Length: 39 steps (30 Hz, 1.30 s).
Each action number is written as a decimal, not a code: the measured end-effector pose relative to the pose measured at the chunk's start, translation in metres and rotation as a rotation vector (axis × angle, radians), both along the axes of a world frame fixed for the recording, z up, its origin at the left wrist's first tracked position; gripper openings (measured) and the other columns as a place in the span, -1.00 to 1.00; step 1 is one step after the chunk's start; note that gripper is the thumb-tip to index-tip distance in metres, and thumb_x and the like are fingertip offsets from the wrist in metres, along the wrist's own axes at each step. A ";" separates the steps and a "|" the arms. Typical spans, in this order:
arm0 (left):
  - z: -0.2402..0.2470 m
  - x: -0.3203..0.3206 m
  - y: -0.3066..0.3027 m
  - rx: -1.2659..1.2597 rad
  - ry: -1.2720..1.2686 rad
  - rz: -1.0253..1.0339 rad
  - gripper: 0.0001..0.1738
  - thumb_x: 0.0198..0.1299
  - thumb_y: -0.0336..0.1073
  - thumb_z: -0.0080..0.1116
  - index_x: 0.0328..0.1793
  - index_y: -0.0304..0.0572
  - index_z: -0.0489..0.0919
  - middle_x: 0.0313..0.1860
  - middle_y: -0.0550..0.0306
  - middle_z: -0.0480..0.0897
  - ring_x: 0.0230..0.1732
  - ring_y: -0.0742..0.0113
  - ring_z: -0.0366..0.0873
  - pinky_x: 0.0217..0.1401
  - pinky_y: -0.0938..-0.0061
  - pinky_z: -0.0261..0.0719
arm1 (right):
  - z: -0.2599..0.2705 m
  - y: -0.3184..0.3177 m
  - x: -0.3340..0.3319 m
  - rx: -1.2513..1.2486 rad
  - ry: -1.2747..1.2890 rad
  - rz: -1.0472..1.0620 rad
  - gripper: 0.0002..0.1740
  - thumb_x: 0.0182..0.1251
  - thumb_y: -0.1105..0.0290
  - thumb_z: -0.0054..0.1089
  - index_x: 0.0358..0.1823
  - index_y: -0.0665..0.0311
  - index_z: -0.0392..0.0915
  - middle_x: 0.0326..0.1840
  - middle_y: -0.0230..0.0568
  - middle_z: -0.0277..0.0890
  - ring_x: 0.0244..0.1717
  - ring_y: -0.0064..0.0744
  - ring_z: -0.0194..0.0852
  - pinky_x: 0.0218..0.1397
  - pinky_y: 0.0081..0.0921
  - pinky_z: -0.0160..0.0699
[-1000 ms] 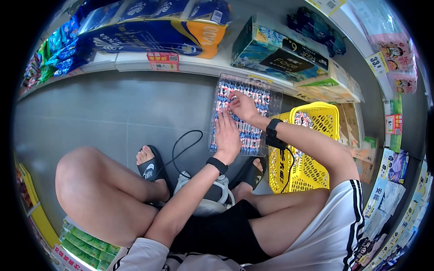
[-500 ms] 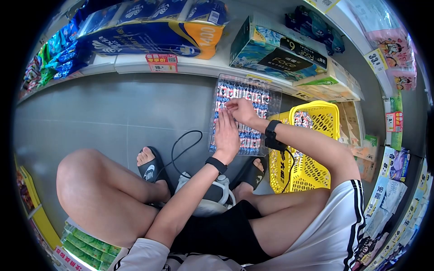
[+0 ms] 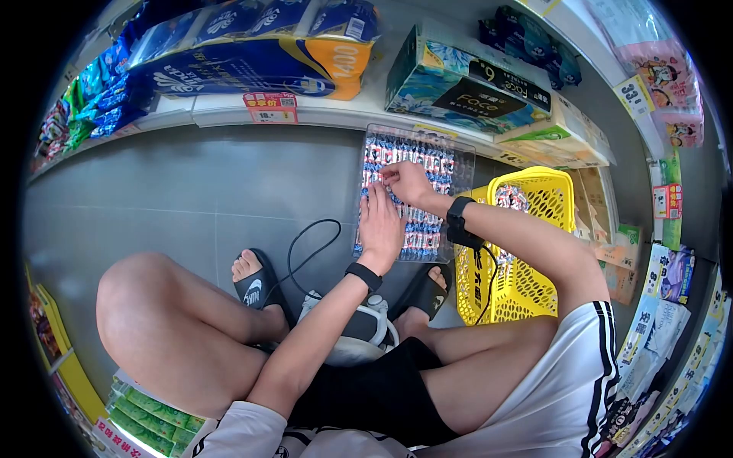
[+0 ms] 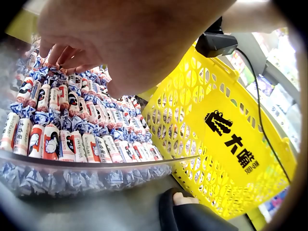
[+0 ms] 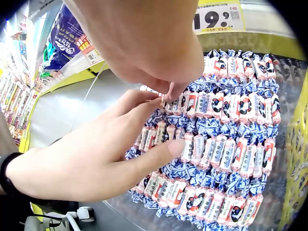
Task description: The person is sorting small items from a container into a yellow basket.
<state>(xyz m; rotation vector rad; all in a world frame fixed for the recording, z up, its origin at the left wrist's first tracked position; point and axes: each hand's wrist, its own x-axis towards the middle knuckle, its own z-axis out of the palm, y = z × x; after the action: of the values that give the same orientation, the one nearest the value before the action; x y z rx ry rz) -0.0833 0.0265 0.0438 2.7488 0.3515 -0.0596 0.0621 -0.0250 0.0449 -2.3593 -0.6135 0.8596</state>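
Rows of wrapped candies (image 5: 226, 154), white and red with twisted blue-and-white ends, fill a clear plastic box (image 3: 467, 164) on the floor. My left hand (image 3: 382, 229) rests over the near left part of the rows, fingers straight and thumb stretched out across the candies. Just beyond its fingertips my right hand (image 3: 410, 185) reaches in from the right, its thumb and fingers pinching a wrapped candy (image 5: 148, 89) at the left end of a row. In the right wrist view the fingertips of both hands meet there, and the right hand hides most of that candy.
A yellow shopping basket (image 4: 231, 139) with more wrapped candies (image 3: 511, 198) inside stands right of the box. Beyond the box runs a shelf with tissue packs (image 3: 473, 95). A black cable (image 3: 294, 248) loops over the floor near the sandals (image 3: 259, 284).
My right fingers have come down a little toward the left fingertips and now pinch at the row's left end. The left hand has hardly moved.
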 end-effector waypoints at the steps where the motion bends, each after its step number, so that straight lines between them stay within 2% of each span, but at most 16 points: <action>1: -0.001 0.001 0.000 0.020 0.011 -0.002 -0.09 0.33 0.04 0.23 0.52 -0.66 0.30 0.59 -0.35 0.26 0.65 -0.14 0.15 0.66 0.08 0.16 | 0.000 0.000 0.000 0.000 0.000 -0.001 -0.60 0.23 0.66 0.11 0.08 0.41 0.74 -0.02 0.02 0.79 -0.07 -0.33 0.82 0.10 -0.46 0.74; 3: 0.000 0.003 -0.001 0.038 0.023 -0.005 -0.07 0.34 0.12 0.22 0.51 -0.66 0.31 0.58 -0.34 0.27 0.64 -0.13 0.16 0.66 0.09 0.16 | 0.000 0.000 0.000 0.001 -0.003 -0.001 -0.60 0.23 0.66 0.11 0.08 0.40 0.74 -0.02 0.02 0.78 -0.06 -0.32 0.82 0.10 -0.46 0.75; 9: 0.004 0.002 0.000 0.047 0.068 -0.011 -0.10 0.37 0.11 0.18 0.51 -0.64 0.33 0.59 -0.31 0.27 0.64 -0.12 0.17 0.66 0.10 0.15 | 0.002 -0.001 0.001 0.025 0.045 -0.001 -0.62 0.24 0.65 0.13 0.07 0.38 0.74 -0.06 -0.01 0.79 -0.06 -0.32 0.83 0.09 -0.45 0.75; 18: 0.005 -0.002 0.001 0.084 -0.037 -0.030 -0.14 0.40 0.04 0.14 0.51 -0.68 0.30 0.57 -0.37 0.29 0.64 -0.13 0.17 0.68 0.10 0.10 | 0.025 -0.009 -0.001 0.018 -0.001 -0.033 -0.68 0.25 0.61 0.23 0.03 0.32 0.75 -0.14 -0.08 0.79 -0.10 -0.35 0.80 0.06 -0.46 0.73; 21: 0.014 -0.003 -0.001 0.028 -0.140 -0.063 -0.20 0.40 0.00 0.15 0.46 -0.68 0.35 0.49 -0.38 0.37 0.55 -0.18 0.29 0.63 0.10 0.20 | 0.034 -0.019 0.001 0.046 -0.056 0.020 -0.74 0.24 0.60 0.27 -0.05 0.33 0.76 -0.16 -0.10 0.80 -0.10 -0.33 0.80 0.04 -0.44 0.73; 23: 0.022 -0.002 -0.002 -0.272 -0.104 -0.092 -0.27 0.41 -0.05 0.14 0.40 -0.69 0.38 0.36 -0.39 0.47 0.41 -0.23 0.41 0.52 0.09 0.34 | 0.044 -0.025 0.000 0.037 -0.019 -0.005 -0.78 0.22 0.60 0.27 -0.13 0.33 0.78 -0.18 -0.13 0.80 -0.10 -0.32 0.80 0.04 -0.44 0.73; 24: 0.026 -0.003 -0.003 -0.279 -0.188 -0.105 -0.38 0.41 -0.13 0.15 0.33 -0.64 0.43 0.21 -0.36 0.55 0.24 -0.24 0.53 0.35 0.07 0.50 | 0.053 -0.027 -0.003 0.060 -0.030 -0.022 -0.79 0.22 0.60 0.27 -0.15 0.33 0.78 -0.19 -0.13 0.80 -0.11 -0.34 0.80 0.03 -0.45 0.72; 25: 0.030 -0.004 -0.003 -0.278 -0.190 -0.113 -0.38 0.41 -0.13 0.15 0.33 -0.64 0.43 0.21 -0.36 0.55 0.24 -0.24 0.53 0.35 0.07 0.50 | 0.061 -0.030 -0.006 0.081 -0.039 -0.039 -0.80 0.22 0.60 0.26 -0.16 0.33 0.78 -0.19 -0.13 0.80 -0.12 -0.35 0.80 0.03 -0.45 0.72; 27: 0.036 -0.002 -0.005 -0.434 -0.153 -0.158 -0.49 0.40 -0.20 0.16 0.23 -0.59 0.48 0.10 -0.34 0.59 0.13 -0.25 0.58 0.22 0.03 0.56 | 0.076 -0.035 -0.011 0.098 -0.034 -0.069 -0.80 0.22 0.59 0.25 -0.17 0.33 0.78 -0.20 -0.14 0.80 -0.14 -0.38 0.79 0.01 -0.46 0.71; 28: 0.039 0.000 -0.007 -0.442 -0.229 -0.187 -0.62 0.37 -0.27 0.19 0.08 -0.55 0.54 -0.02 -0.34 0.62 0.00 -0.28 0.61 0.08 -0.03 0.59 | 0.082 -0.038 -0.015 0.155 -0.046 -0.106 -0.78 0.20 0.59 0.20 -0.19 0.32 0.79 -0.25 -0.12 0.79 -0.18 -0.34 0.79 -0.03 -0.43 0.71; 29: 0.043 -0.001 -0.010 -0.444 -0.223 -0.198 -0.62 0.37 -0.27 0.19 0.08 -0.55 0.54 -0.02 -0.34 0.62 0.00 -0.28 0.61 0.08 -0.03 0.59 | 0.088 -0.041 -0.020 0.210 -0.058 -0.144 -0.75 0.18 0.60 0.15 -0.21 0.31 0.79 -0.29 -0.09 0.78 -0.22 -0.29 0.78 -0.06 -0.40 0.71; 32: 0.064 0.003 -0.024 -0.515 -0.318 -0.225 -0.71 0.32 -0.31 0.22 -0.08 -0.52 0.60 -0.18 -0.38 0.62 -0.18 -0.34 0.63 -0.07 -0.08 0.60 | 0.112 -0.055 -0.032 0.201 -0.056 -0.205 -0.79 0.21 0.58 0.19 -0.20 0.32 0.78 -0.28 -0.15 0.78 -0.21 -0.39 0.77 -0.05 -0.43 0.70; 33: 0.071 0.002 -0.030 -0.524 -0.316 -0.239 -0.71 0.32 -0.31 0.22 -0.08 -0.52 0.60 -0.18 -0.38 0.62 -0.18 -0.34 0.63 -0.07 -0.08 0.60 | 0.117 -0.061 -0.037 0.179 -0.060 -0.225 -0.83 0.25 0.57 0.23 -0.19 0.33 0.76 -0.26 -0.19 0.79 -0.19 -0.44 0.77 -0.03 -0.45 0.69; 39: 0.100 -0.007 -0.064 -0.595 -0.377 -0.354 -0.76 0.28 -0.34 0.22 -0.12 -0.47 0.63 -0.20 -0.33 0.62 -0.16 -0.29 0.64 -0.09 -0.04 0.61 | 0.128 -0.114 -0.055 0.212 -0.134 -0.320 -0.84 0.25 0.54 0.24 -0.19 0.32 0.76 -0.29 -0.18 0.78 -0.25 -0.41 0.77 -0.06 -0.45 0.70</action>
<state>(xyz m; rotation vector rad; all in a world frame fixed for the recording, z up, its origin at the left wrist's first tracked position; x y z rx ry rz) -0.0905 -0.0375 0.1436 2.1363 -0.2279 0.2241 0.0074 -0.1387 0.1726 -2.2494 -0.3449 0.4741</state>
